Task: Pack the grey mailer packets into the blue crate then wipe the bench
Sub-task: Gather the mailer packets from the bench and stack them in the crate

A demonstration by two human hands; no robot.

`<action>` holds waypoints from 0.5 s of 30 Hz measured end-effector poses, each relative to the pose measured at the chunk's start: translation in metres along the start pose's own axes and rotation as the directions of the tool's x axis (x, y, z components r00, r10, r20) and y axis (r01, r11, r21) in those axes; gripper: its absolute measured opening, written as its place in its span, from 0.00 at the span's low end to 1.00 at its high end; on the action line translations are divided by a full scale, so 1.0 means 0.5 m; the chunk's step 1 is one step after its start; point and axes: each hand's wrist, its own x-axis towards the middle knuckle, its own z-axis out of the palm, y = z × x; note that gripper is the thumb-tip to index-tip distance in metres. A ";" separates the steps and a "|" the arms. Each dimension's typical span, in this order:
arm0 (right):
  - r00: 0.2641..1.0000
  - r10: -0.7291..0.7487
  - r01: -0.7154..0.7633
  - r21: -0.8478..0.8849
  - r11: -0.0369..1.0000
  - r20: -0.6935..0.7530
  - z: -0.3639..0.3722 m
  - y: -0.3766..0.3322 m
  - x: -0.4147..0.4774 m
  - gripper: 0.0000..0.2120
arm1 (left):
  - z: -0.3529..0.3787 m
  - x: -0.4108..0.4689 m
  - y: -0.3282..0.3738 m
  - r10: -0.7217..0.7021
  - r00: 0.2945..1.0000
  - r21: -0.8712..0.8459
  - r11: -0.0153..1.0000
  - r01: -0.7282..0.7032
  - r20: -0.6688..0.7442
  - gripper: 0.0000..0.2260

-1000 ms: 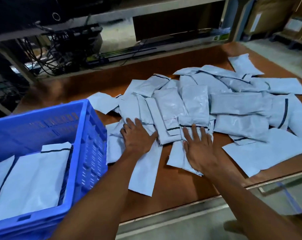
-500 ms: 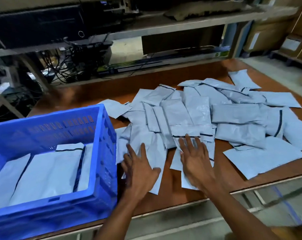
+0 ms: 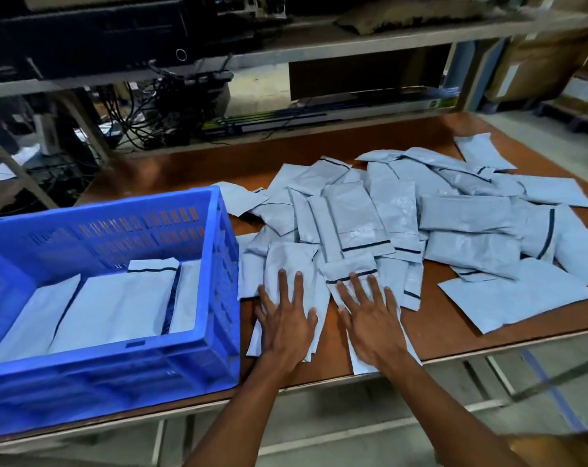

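Several grey mailer packets (image 3: 431, 217) lie in a loose pile across the brown bench (image 3: 431, 335). A blue crate (image 3: 215, 257) stands at the left with a few packets (image 3: 117, 305) flat on its floor. My left hand (image 3: 284, 321) lies flat with fingers spread on a packet (image 3: 286, 261) at the pile's near edge, right beside the crate. My right hand (image 3: 370, 315) lies flat on a neighbouring packet (image 3: 353, 266) with a dark seal stripe. Neither hand grips anything.
A metal shelf (image 3: 319, 48) with dark equipment and tangled cables (image 3: 164, 109) runs behind the bench. Cardboard boxes (image 3: 538, 62) stand at the far right. The bench's front edge runs just below my wrists.
Both hands slid towards me, dragging the nearest packets to the front edge of the bench. My view lifted and shifted back, so the crate and shelf show more fully.
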 end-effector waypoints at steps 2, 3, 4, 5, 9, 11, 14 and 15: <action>1.000 0.000 0.000 -0.007 1.000 0.002 0.007 0.001 0.000 0.27 | -0.001 0.000 0.010 -0.007 1.000 0.017 1.000 0.007 0.013 0.33; 1.000 -0.003 0.003 -0.002 1.000 -0.001 0.009 0.003 -0.001 0.28 | -0.005 0.002 0.015 -0.017 0.999 0.025 1.000 0.016 0.029 0.33; 1.000 -0.005 0.005 0.008 1.000 -0.014 0.009 0.004 -0.002 0.29 | -0.010 0.004 0.018 -0.026 0.999 0.030 0.999 0.025 0.043 0.34; 0.999 -0.003 0.004 0.029 1.000 -0.033 0.004 0.004 -0.004 0.30 | -0.014 0.008 0.020 -0.043 0.998 0.024 0.999 0.041 0.055 0.34; 0.985 0.013 0.024 0.213 0.977 -0.172 -0.056 -0.005 -0.008 0.26 | -0.080 -0.002 0.026 -0.006 1.000 -0.023 1.000 0.007 0.022 0.33; 0.955 -0.016 0.098 0.265 0.959 -0.296 -0.109 -0.021 0.001 0.26 | -0.152 -0.022 0.038 0.062 0.997 -0.085 0.994 -0.067 -0.054 0.32; 0.869 -0.035 0.221 0.323 0.920 -0.493 -0.220 -0.079 0.032 0.25 | -0.304 -0.051 0.048 0.104 0.961 -0.145 0.979 -0.144 -0.254 0.33; 0.839 -0.041 0.263 0.339 0.903 -0.543 -0.262 -0.108 0.042 0.24 | -0.354 -0.057 0.038 0.122 0.933 -0.100 0.981 -0.164 -0.338 0.33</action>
